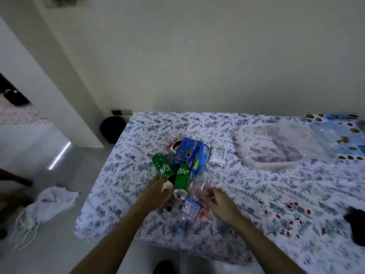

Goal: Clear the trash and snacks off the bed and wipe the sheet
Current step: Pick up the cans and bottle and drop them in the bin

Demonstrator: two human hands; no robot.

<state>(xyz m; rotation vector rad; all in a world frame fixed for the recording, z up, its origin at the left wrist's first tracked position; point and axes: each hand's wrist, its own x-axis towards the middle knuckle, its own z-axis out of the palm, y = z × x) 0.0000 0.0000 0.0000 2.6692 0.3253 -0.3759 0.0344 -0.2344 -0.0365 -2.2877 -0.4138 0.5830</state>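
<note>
A heap of trash lies on the floral bed sheet (237, 186). Two green soda cans (181, 181) lie side by side, one of them (163, 168) to the left. Behind them sit a blue cookie pack (190, 155), a small red-and-white box (173, 144) and a white wrapper (217, 156). A crushed clear plastic bottle (199, 184) with a blue label (190, 207) lies at the front. My left hand (156, 192) is closed around a beige item beside the left can. My right hand (221, 204) rests on the bottle and some pink wrapping; its grip is unclear.
A clear plastic container (270, 147) with its lid stands at the back right, next to a blue patterned pillow (339, 135). A dark object (357, 224) lies at the right edge. On the floor to the left lie a white plastic bag (49, 204) and a black bin (112, 128).
</note>
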